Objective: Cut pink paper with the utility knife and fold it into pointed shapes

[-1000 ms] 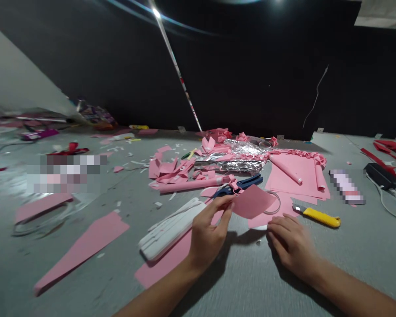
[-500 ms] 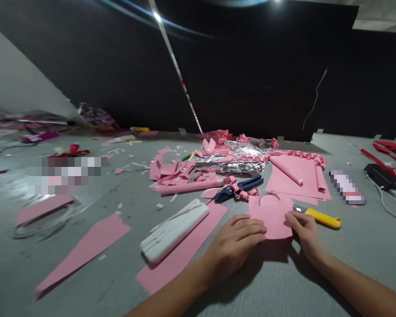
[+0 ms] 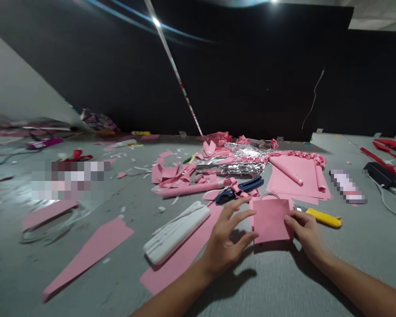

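Left hand (image 3: 226,242) held spread, fingertips by the left edge of a pink paper square (image 3: 272,220); contact cannot be told. Square pinched at its right edge by the right hand (image 3: 306,233), thumb uppermost. From the square: stacked pink sheets (image 3: 305,169) laid at 1 o'clock; white case (image 3: 176,233) placed at 9; blue tool (image 3: 253,182) at 10; yellow knife (image 3: 324,217) set at 3; metal ring (image 3: 269,194) at 12, partly covered.

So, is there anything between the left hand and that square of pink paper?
Nothing visible: the left hand is open, fingertips by the pink square's left edge, though whether they touch is unclear. The right hand holds the opposite edge.
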`<state>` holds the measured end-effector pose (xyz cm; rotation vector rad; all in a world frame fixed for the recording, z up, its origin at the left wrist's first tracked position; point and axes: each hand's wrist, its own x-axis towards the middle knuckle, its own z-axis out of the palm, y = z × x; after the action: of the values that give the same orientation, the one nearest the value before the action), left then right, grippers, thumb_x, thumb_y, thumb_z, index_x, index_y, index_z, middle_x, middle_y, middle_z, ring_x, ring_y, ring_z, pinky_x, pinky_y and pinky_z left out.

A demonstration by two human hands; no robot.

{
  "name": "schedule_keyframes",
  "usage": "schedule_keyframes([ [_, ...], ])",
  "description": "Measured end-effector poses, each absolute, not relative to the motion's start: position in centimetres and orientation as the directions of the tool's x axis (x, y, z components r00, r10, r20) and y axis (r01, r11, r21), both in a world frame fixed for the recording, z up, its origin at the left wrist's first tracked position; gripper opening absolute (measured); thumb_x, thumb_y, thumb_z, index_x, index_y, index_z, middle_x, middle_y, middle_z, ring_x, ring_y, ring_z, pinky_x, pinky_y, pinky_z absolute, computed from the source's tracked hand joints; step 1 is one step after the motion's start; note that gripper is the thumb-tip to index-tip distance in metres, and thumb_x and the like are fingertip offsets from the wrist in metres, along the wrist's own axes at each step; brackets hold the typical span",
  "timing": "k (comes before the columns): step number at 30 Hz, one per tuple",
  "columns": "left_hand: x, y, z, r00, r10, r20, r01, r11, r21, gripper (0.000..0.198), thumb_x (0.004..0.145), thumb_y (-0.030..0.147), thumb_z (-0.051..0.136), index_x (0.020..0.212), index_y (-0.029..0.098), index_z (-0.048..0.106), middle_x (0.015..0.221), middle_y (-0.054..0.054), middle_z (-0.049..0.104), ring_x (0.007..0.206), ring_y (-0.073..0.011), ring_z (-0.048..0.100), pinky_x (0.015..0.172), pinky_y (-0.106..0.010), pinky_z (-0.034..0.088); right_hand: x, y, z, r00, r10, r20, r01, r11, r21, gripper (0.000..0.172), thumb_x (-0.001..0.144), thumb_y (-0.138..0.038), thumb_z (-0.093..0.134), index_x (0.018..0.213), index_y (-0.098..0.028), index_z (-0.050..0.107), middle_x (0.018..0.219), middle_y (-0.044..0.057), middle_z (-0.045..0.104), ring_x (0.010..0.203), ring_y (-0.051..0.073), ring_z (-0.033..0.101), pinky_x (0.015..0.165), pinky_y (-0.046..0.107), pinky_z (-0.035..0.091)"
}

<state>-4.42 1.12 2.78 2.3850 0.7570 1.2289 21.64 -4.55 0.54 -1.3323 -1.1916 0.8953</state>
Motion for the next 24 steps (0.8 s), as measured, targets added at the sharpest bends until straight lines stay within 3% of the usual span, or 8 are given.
schedule_keyframes([
  [5, -4.0, 1.5, 2.1, 0.448, 0.714, 0.538, 0.320, -0.690, 0.649, 0.038, 0.105, 0.032, 0.071, 0.143, 0.032, 0.068, 0.166, -0.013, 0.053, 0.155, -0.0355, 0.051, 0.125, -0.059, 0.047, 21.7, -4.6, 0.7, 0.196, 0.973, 0.119, 0.158, 0.088, -0.984, 0.039, 0.089, -0.056, 0.073, 0.073, -0.021, 0.071, 0.069, 0.001, 0.062, 0.067, 0.019, 0.053, 0.063, 0.031, 0.044],
  [8, -3.6, 1.4, 2.0, 0.447, 0.775, 0.448, 0.308, -0.603, 0.736, 0.052, 0.103, 0.036, 0.074, 0.153, 0.033, 0.060, 0.168, -0.012, 0.053, 0.158, -0.0357, 0.048, 0.127, -0.059, 0.045, 21.6, -4.6, 0.8, 0.177, 0.977, 0.115, 0.150, 0.088, -0.985, 0.038, 0.091, -0.055, 0.072, 0.077, -0.020, 0.073, 0.071, 0.002, 0.064, 0.067, 0.019, 0.053, 0.063, 0.030, 0.044],
  [12, -3.1, 1.3, 2.1, 0.425, 0.855, 0.299, 0.288, -0.440, 0.850, 0.066, 0.101, 0.041, 0.074, 0.162, 0.033, 0.049, 0.168, -0.012, 0.054, 0.146, -0.0331, 0.059, 0.116, -0.049, 0.055, 21.4, -4.7, 0.8, 0.148, 0.983, 0.109, 0.145, 0.088, -0.986, 0.037, 0.091, -0.054, 0.073, 0.080, -0.019, 0.075, 0.074, 0.002, 0.067, 0.069, 0.019, 0.055, 0.064, 0.030, 0.044],
  [15, -2.9, 1.4, 2.1, 0.398, 0.894, 0.205, 0.258, -0.323, 0.911, 0.064, 0.100, 0.045, 0.071, 0.159, 0.027, 0.053, 0.151, -0.013, 0.067, 0.129, -0.0303, 0.069, 0.105, -0.043, 0.059, 21.3, -4.8, 0.8, 0.112, 0.988, 0.107, 0.150, 0.090, -0.985, 0.039, 0.091, -0.055, 0.074, 0.077, -0.019, 0.075, 0.073, 0.002, 0.067, 0.070, 0.018, 0.055, 0.065, 0.030, 0.043],
  [17, -3.0, 1.6, 2.1, 0.398, 0.906, 0.147, 0.236, -0.256, 0.937, 0.058, 0.099, 0.048, 0.070, 0.150, 0.022, 0.063, 0.123, -0.012, 0.078, 0.105, -0.0274, 0.075, 0.088, -0.037, 0.061, 21.3, -4.8, 0.7, 0.086, 0.991, 0.103, 0.153, 0.089, -0.984, 0.040, 0.090, -0.056, 0.075, 0.076, -0.018, 0.075, 0.072, 0.002, 0.066, 0.069, 0.018, 0.055, 0.064, 0.030, 0.043],
  [19, -3.0, 1.7, 2.2, 0.417, 0.903, 0.103, 0.218, -0.209, 0.953, 0.045, 0.096, 0.051, 0.072, 0.125, 0.017, 0.077, 0.097, -0.009, 0.079, 0.085, -0.0242, 0.073, 0.075, -0.033, 0.059, 21.2, -4.8, 0.6, 0.066, 0.993, 0.098, 0.152, 0.087, -0.985, 0.042, 0.090, -0.058, 0.075, 0.079, -0.018, 0.077, 0.074, 0.003, 0.069, 0.069, 0.018, 0.057, 0.064, 0.030, 0.043],
  [21, -2.9, 1.7, 2.4, 0.434, 0.897, 0.084, 0.200, -0.187, 0.962, 0.038, 0.093, 0.052, 0.075, 0.099, 0.016, 0.082, 0.088, -0.008, 0.077, 0.079, -0.0227, 0.071, 0.070, -0.030, 0.056, 21.1, -4.8, 0.7, 0.058, 0.994, 0.097, 0.145, 0.088, -0.986, 0.041, 0.092, -0.058, 0.074, 0.085, -0.018, 0.080, 0.081, 0.005, 0.074, 0.074, 0.020, 0.062, 0.067, 0.031, 0.047],
  [24, -2.8, 1.7, 2.4, 0.432, 0.898, 0.086, 0.179, -0.179, 0.968, 0.037, 0.092, 0.051, 0.076, 0.092, 0.015, 0.083, 0.087, -0.009, 0.078, 0.077, -0.0218, 0.071, 0.068, -0.029, 0.055, 21.0, -4.8, 0.8, 0.070, 0.992, 0.104, 0.130, 0.095, -0.987, 0.040, 0.093, -0.057, 0.073, 0.095, -0.018, 0.084, 0.095, 0.009, 0.080, 0.087, 0.024, 0.068, 0.078, 0.033, 0.052],
])
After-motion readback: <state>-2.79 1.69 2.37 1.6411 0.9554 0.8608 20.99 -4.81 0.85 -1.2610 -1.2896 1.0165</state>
